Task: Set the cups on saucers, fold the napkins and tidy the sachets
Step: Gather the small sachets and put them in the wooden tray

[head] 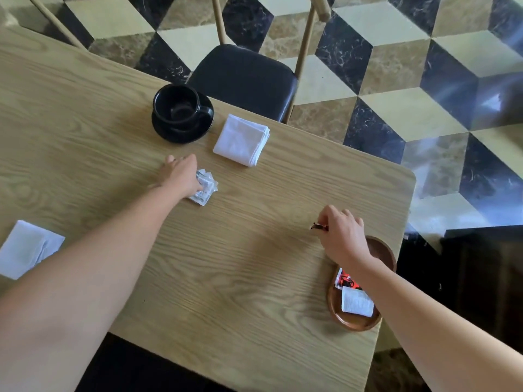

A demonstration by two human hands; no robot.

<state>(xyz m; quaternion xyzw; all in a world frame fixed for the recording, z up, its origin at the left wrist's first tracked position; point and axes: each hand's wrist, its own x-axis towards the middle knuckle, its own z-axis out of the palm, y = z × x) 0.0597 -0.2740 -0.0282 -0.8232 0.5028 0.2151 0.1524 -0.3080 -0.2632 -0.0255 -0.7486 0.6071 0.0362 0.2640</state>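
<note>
Beyond the left hand (181, 174), a black cup (177, 104) on a black saucer (181, 131) and a white napkin (242, 140). Under it, white printed sachets (205, 188). Beside the right hand (341, 236), a brown tray (382, 250) with red-black and white sachets.

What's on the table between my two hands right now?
Nothing: in the head view, only bare table lies between the left hand, which grips white sachets, and the right hand, which pinches a dark sachet.
</note>
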